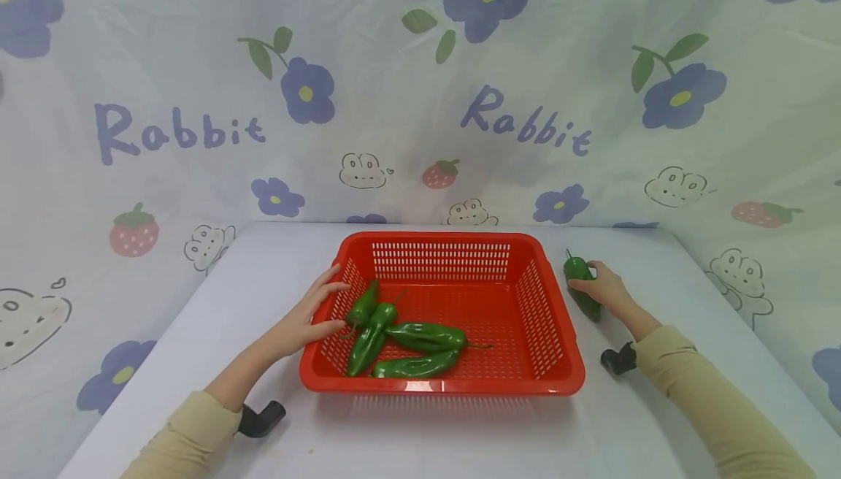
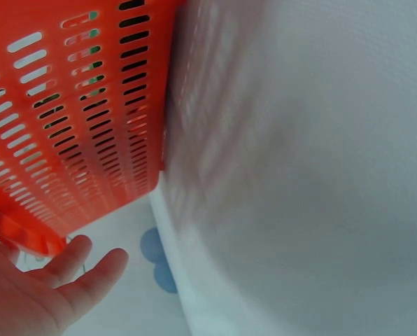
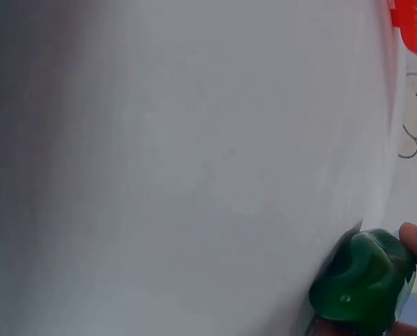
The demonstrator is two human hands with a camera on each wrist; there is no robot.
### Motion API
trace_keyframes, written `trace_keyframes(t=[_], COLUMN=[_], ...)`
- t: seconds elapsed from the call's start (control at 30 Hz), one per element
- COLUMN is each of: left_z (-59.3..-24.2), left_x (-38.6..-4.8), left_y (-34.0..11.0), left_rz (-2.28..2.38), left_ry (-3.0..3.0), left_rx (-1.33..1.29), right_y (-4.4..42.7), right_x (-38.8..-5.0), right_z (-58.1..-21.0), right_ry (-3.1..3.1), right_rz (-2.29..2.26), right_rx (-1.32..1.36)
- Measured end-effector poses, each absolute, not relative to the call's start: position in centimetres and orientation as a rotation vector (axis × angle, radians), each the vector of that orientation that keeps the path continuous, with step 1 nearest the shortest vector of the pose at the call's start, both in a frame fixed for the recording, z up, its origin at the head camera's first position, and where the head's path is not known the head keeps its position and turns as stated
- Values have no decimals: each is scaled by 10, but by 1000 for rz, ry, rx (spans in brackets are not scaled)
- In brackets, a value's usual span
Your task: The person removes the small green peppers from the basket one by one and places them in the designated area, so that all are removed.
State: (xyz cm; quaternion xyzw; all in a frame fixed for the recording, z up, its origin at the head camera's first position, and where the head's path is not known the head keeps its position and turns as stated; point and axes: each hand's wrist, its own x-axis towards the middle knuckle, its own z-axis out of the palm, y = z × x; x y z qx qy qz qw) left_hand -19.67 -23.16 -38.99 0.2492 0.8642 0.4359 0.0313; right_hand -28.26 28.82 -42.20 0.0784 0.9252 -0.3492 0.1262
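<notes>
Right hand (image 1: 606, 290) had fingers and thumb pinched on a green pepper (image 1: 580, 270), just right of the red basket (image 1: 532, 385), on the white table (image 1: 289, 253). Left hand (image 1: 307, 318) was at the basket's left rim, fingers spread and loose, gripping nothing; couldn't tell if it touched the plastic. Four other peppers (image 1: 423, 336) lay inside the basket, mostly toward its left half. Readable text: "Rabbit", twice in purple on the backdrop (image 1: 394, 85) behind the basket. Pale patch on the basket's front rim: label or glare, couldn't tell.
</notes>
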Motion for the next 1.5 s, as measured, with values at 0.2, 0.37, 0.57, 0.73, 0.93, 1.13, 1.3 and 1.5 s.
trace_keyframes(t=[0.2,0.37,0.57,0.73,0.93,1.13,1.3,1.5], left_z=[-391,-391,-390,-388,-387,-388,-388,-388], left_x=[-197,-197,-197,-196,-196,-196,-196,-196], left_y=[-232,-232,-231,-230,-230,-230,-230,-231], left_rz=[1343,1343,1346,1342,1343,1338,1338,1340], left_ry=[2662,2661,2656,2663,2663,2658,2658,2658], left_rx=[770,762,748,745,747,740,736,743], right_y=[291,291,292,295,297,295,292,283], right_x=[-284,-285,-286,-288,-290,-290,-289,-284], right_z=[-423,-420,-413,-406,-396,-379,-362,-335], right_ry=[2691,2705,2707,2705,2719,2742,2765,2769], right_rz=[-997,-984,-993,-1005,-1028,-1022,-1002,-1043], right_rx=[216,210,206,207,168,143,116,16])
